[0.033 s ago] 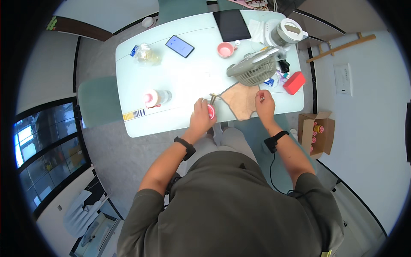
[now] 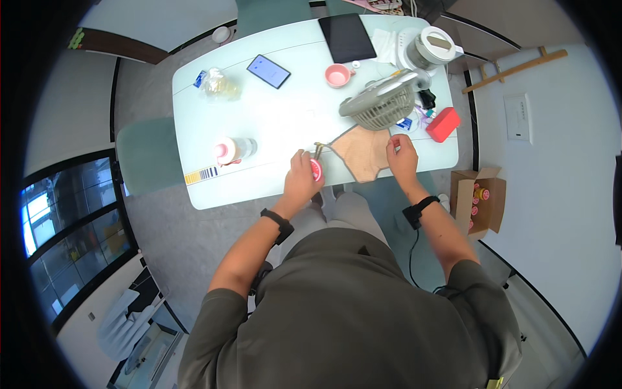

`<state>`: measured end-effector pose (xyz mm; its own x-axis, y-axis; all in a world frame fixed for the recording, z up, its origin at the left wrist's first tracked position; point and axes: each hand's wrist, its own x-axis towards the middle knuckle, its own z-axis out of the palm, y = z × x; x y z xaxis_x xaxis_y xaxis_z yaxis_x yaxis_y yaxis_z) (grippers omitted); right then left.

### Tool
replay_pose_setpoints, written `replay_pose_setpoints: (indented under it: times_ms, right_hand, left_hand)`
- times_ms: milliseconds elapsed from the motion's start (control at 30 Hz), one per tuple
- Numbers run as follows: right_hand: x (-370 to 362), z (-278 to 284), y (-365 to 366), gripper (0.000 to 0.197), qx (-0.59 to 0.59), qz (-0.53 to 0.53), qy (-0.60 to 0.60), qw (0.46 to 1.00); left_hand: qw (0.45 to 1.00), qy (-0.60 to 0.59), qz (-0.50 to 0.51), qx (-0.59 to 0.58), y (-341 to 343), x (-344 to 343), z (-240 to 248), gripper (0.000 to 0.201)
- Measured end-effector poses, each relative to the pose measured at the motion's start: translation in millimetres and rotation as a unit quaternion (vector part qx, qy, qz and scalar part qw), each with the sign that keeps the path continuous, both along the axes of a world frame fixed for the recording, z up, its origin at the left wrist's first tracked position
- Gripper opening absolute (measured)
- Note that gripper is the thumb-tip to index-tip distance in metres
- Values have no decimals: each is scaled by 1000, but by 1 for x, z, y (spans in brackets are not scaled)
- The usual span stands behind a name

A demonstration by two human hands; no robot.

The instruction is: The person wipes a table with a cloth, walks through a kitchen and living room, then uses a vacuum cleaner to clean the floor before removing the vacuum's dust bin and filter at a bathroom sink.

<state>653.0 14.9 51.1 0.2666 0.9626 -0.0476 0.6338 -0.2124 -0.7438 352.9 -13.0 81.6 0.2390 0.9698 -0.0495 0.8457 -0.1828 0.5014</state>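
My left hand [image 2: 301, 176] lies at the table's near edge, its fingers closed against a small round red-and-white thing [image 2: 316, 170] that looks like a lid or a spool. Just beyond it is a thin brass-coloured metal tool [image 2: 319, 150], its kind too small to make out. A tan piece of cloth [image 2: 361, 154] with grey edging is spread flat between my hands. At the cloth's right edge my right hand [image 2: 402, 155] has its fingers curled together in a pinch; anything inside them is hidden.
Beyond the cloth a grey fan [image 2: 382, 107] leans over the table. Nearby are a pink cup [image 2: 337, 76], a kettle [image 2: 433, 47], a red box [image 2: 444, 125] and a black tablet [image 2: 346, 37]. A phone [image 2: 268, 71] and a bottle [image 2: 235, 150] are to the left. An open carton [image 2: 486, 202] stands right.
The whole view has shifted very slightly. Both hands keep nearly the same pose and place beside the cloth.
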Motion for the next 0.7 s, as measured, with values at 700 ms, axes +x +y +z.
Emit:
replay_pose_setpoints:
  times_ms: [700]
  right_hand:
    - [-22, -82, -32, 65, -43, 382, -209, 899]
  left_hand:
    - [992, 63, 6, -109, 12, 2, 16, 105]
